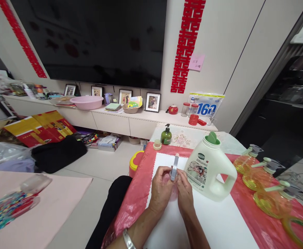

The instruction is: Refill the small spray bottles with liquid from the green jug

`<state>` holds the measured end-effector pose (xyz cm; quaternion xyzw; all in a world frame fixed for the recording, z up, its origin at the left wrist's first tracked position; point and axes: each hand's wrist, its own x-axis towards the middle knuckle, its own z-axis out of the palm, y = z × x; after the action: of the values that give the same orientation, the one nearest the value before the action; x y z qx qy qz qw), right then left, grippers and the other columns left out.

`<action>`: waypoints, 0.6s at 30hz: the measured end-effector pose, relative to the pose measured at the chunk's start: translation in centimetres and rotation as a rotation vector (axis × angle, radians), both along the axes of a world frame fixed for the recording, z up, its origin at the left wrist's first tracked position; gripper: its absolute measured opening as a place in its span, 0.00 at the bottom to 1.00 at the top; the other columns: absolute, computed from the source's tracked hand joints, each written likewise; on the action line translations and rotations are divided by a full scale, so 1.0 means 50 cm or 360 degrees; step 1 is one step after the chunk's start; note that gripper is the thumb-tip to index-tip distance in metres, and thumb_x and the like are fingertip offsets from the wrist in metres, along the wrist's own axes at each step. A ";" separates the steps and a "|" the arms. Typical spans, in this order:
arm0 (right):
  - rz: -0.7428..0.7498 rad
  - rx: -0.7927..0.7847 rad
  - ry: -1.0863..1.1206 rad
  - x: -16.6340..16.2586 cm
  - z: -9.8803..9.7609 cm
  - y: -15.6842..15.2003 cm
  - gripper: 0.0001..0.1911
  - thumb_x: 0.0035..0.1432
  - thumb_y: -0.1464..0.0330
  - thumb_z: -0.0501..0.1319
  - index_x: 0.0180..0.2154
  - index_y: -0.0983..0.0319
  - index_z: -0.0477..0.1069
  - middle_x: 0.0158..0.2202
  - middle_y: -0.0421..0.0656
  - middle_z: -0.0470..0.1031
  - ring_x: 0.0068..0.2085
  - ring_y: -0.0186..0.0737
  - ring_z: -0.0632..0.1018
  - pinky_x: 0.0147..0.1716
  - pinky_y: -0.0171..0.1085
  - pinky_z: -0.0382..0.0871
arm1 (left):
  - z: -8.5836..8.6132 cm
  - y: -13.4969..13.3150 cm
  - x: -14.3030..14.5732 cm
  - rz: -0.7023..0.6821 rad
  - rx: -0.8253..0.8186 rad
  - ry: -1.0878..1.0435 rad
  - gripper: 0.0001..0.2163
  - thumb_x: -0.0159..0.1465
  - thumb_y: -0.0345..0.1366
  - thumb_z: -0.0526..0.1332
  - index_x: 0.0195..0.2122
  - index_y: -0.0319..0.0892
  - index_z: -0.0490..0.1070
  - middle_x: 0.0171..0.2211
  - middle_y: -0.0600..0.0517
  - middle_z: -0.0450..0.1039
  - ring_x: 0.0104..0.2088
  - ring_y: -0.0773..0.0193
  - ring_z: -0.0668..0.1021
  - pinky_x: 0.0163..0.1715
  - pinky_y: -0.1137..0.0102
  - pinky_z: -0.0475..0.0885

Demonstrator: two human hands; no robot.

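Both hands meet over the white sheet around a clear, pinkish pump bottle [174,194], whose grey pump head [175,168] points away from me. My left hand [159,189] is closed round the bottle's upper left side. On the other side, the fingers of my right hand [185,191] are pressed together at the collar under the pump head. Much of the bottle is hidden by my hands. Just right of them stands a large pale green jug [217,162] with its mouth uncapped and a green piece in it.
Several pump bottles with yellow liquid [273,200] line the right side, near a roll of tape [300,230]. A green pump bottle [166,135] and a cream cap [157,144] stand at the far edge. Left, a pink table [63,197] holds colourful small pieces.
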<state>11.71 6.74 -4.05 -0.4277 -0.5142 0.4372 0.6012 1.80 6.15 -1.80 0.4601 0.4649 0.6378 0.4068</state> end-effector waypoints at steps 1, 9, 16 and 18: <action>0.0017 0.0019 -0.0026 0.001 0.002 -0.001 0.22 0.62 0.51 0.58 0.49 0.56 0.77 0.50 0.46 0.73 0.55 0.46 0.73 0.57 0.44 0.66 | -0.001 0.001 0.000 -0.0020 -0.0013 -0.0036 0.09 0.57 0.33 0.67 0.39 0.43 0.73 0.39 0.50 0.78 0.42 0.60 0.79 0.47 0.64 0.72; 0.0058 0.0174 -0.0159 0.010 0.012 -0.003 0.17 0.63 0.54 0.59 0.46 0.56 0.77 0.47 0.45 0.74 0.53 0.45 0.74 0.54 0.43 0.67 | -0.015 0.001 -0.009 -0.0037 0.0102 -0.0027 0.07 0.59 0.34 0.67 0.39 0.43 0.76 0.39 0.50 0.75 0.44 0.60 0.78 0.47 0.65 0.73; -0.0032 0.0189 -0.0147 0.002 0.009 -0.006 0.15 0.61 0.57 0.62 0.46 0.58 0.76 0.47 0.46 0.76 0.51 0.47 0.75 0.54 0.47 0.67 | -0.005 -0.004 -0.026 -0.0122 0.0199 0.0155 0.09 0.65 0.38 0.60 0.44 0.44 0.77 0.42 0.48 0.75 0.45 0.58 0.77 0.49 0.63 0.72; -0.0098 0.0174 -0.0126 -0.004 -0.002 -0.006 0.16 0.59 0.58 0.63 0.47 0.59 0.75 0.48 0.47 0.76 0.51 0.47 0.76 0.54 0.49 0.67 | 0.003 -0.007 -0.032 -0.0141 0.0194 0.0212 0.10 0.66 0.38 0.59 0.44 0.45 0.77 0.43 0.48 0.75 0.46 0.57 0.77 0.49 0.62 0.72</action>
<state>11.51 6.42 -4.14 -0.4268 -0.5473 0.3726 0.6160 0.22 5.80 -1.63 0.5453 0.4304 0.6143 0.3741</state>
